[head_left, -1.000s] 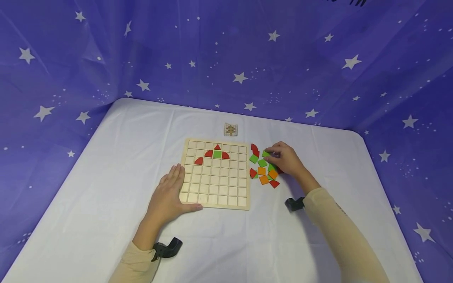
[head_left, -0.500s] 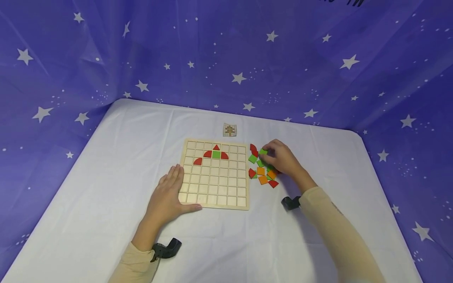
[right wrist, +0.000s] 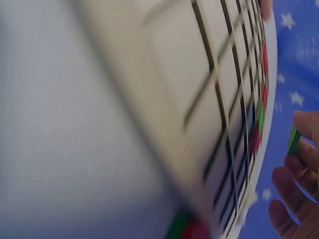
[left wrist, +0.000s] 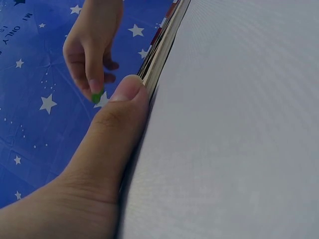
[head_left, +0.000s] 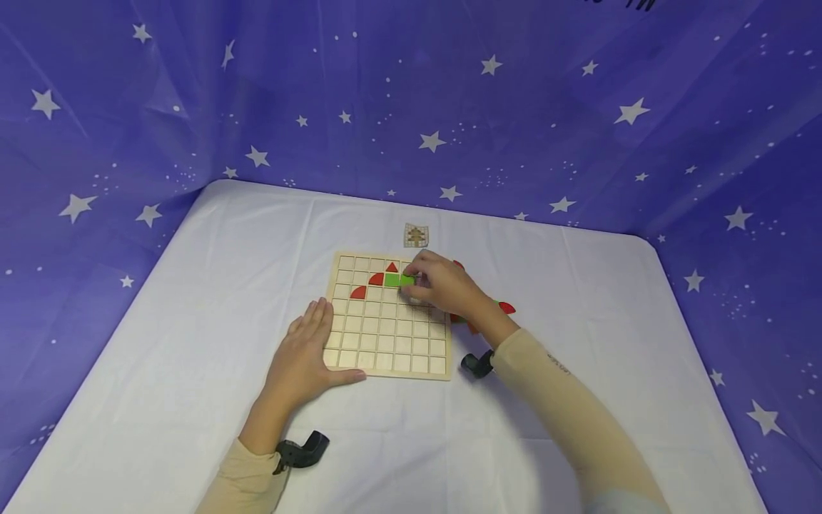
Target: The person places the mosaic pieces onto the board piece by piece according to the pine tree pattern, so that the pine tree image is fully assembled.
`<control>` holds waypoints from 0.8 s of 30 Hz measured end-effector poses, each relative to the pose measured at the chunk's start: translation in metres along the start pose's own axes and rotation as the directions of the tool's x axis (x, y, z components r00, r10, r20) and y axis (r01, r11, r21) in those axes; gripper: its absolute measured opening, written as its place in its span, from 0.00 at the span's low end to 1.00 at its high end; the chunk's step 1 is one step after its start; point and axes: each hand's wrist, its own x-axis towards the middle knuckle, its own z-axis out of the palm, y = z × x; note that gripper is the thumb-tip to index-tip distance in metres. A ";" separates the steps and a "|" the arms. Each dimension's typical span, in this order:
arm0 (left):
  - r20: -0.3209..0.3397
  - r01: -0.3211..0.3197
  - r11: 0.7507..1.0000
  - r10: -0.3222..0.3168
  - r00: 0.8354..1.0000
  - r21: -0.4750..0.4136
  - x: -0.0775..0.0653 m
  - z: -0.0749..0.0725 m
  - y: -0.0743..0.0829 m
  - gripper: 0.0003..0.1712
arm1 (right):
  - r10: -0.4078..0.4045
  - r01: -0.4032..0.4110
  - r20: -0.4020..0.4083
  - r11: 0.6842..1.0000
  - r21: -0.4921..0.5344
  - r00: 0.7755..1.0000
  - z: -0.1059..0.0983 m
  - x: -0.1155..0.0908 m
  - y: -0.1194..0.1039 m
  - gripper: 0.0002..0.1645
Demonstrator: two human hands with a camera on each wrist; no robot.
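Note:
In the head view, a wooden grid board (head_left: 385, 343) lies on the white cloth. Seated in its upper cells are a red triangle (head_left: 392, 268), a green square tile (head_left: 392, 280) and red quarter-circle tiles (head_left: 358, 292). My left hand (head_left: 302, 360) rests flat along the board's left edge and lower corner, its thumb (left wrist: 107, 132) stretched along the near edge. Above the upper cells, my right hand (head_left: 446, 284) pinches another green square tile (right wrist: 294, 140) between thumb and fingers; the right wrist view shows it held off the board. The cells under that hand are hidden.
Loose tiles (head_left: 506, 308) lie right of the board, mostly covered by the right hand and forearm. A small printed card (head_left: 416, 235) with a tree pattern sits beyond the board. Black wrist-camera mounts (head_left: 305, 451) jut from both sleeves. A starry blue curtain (head_left: 321, 86) surrounds the table.
My right hand has taken a green square tile from the loose pile and carried it left over the board's upper cells. The left hand stays in place.

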 end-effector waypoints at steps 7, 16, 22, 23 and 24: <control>-0.002 -0.003 1.000 0.003 1.000 0.004 -0.001 0.000 -0.001 0.81 | -0.095 0.101 0.079 0.992 -0.077 0.992 0.025 0.014 -0.029 0.17; 0.000 -0.008 1.000 0.008 1.000 0.009 0.001 0.002 -0.002 0.81 | -0.103 0.123 0.111 0.972 -0.198 0.988 0.039 0.023 -0.041 0.18; 0.002 -0.004 1.000 0.004 1.000 0.010 0.001 0.000 -0.002 0.82 | -0.112 0.125 0.073 0.968 -0.218 0.991 0.042 0.024 -0.039 0.19; 0.003 -0.005 1.000 0.005 1.000 0.010 0.001 0.000 -0.002 0.82 | -0.114 0.127 0.069 0.967 -0.222 0.991 0.042 0.024 -0.038 0.19; 0.004 -0.005 1.000 0.005 1.000 0.009 0.001 0.000 -0.002 0.82 | -0.118 0.130 0.065 0.966 -0.226 0.991 0.042 0.025 -0.038 0.18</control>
